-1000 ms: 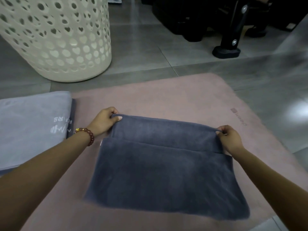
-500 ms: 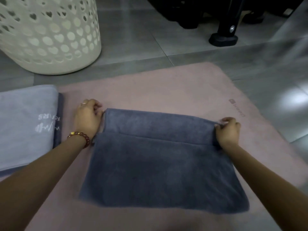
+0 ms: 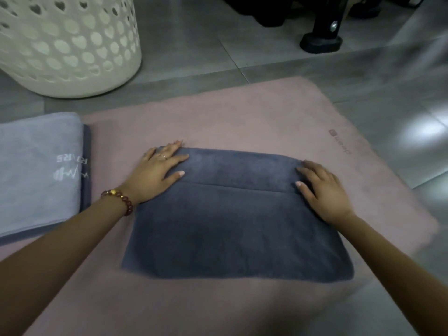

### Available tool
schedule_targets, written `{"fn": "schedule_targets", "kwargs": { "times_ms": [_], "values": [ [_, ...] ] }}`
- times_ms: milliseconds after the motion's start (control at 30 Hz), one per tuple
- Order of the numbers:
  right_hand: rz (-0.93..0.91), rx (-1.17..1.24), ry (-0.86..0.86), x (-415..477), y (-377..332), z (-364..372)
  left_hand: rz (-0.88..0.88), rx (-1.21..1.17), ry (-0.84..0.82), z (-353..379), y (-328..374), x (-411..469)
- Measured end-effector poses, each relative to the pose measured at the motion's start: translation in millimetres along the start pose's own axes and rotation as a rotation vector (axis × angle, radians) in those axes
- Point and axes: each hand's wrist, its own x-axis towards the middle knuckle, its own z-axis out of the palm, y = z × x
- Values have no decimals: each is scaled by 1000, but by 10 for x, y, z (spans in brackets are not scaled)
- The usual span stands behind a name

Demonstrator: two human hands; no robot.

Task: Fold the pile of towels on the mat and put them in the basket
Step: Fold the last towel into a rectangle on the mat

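Left hand (image 3: pixel 155 175) is laid flat, fingers straight and a bit fanned out, palm down on the far left corner of the dark grey towel (image 3: pixel 230 226). The fingertips run along the folded top edge and the thumb points in toward the middle. It isn't gripping anything, just resting on the cloth. There's a thin ring (image 3: pixel 163 155) on one finger and a reddish bead bracelet (image 3: pixel 118 198) on that wrist.

Right hand (image 3: pixel 324 192) is doing the mirror version on the far right corner: palm down, fingers loosely extended and pointing in toward the towel's middle, nothing pinched. Can't tell how hard either one is pushing.

The dark grey towel lies flat on the pink mat (image 3: pixel 242 117), roughly in the middle. It's folded over, and a seam line where the upper layer ends runs across between the two hands.

Over on the left end of the mat there's a light grey towel (image 3: pixel 36 178) with white lettering, sitting folded on top of a darker one (image 3: pixel 86 166) whose edge pokes out along its right side. That stack is near the left hand but not touching it.

The cream basket (image 3: pixel 72 44) with heart-shaped cutouts stands on the grey tile floor (image 3: pixel 194 44) just past the mat's far left corner. A black stand foot (image 3: pixel 320 43) is on the floor further right.
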Motion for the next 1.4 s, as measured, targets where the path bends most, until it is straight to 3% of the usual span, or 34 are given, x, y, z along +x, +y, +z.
{"fn": "schedule_targets", "kwargs": {
  "times_ms": [67, 133, 233, 300, 400, 467, 567, 733, 900, 1167, 1267, 1400],
  "values": [
    [-54, -50, 46, -139, 46, -31, 125, 32, 108, -13, 23, -151],
    [36, 10, -58, -243, 137, -81, 166, 77, 110, -31, 28, -284],
    [70, 80, -221, -309, 236, -148, 46, 33, 10, -157, 11, -351],
    [75, 179, -184, -326, 264, -230, 1, -209, -26, -266, 13, -377],
    [259, 865, -64, -344, 147, -446, -140, -831, 136, -425, 95, -403],
    [373, 1136, 19, -246, 88, -542, -268, -1010, 307, -510, 102, -302],
    [519, 1105, 118, 71, 34, -521, -388, -944, 491, -527, 33, -18],
    [738, 893, 27, 386, -34, -221, -604, -691, 439, -71, -50, 200],
    [712, 747, 200, 423, -61, -105, -594, -544, 507, -20, -93, 300],
    [694, 606, 239, 541, -83, -65, -619, -540, 556, -8, -76, 331],
    [714, 652, 198, 518, -72, -95, -631, -580, 525, -43, -72, 321],
    [764, 912, 91, 238, -7, -238, -685, -594, 428, -201, 79, 132]
  ]
}}
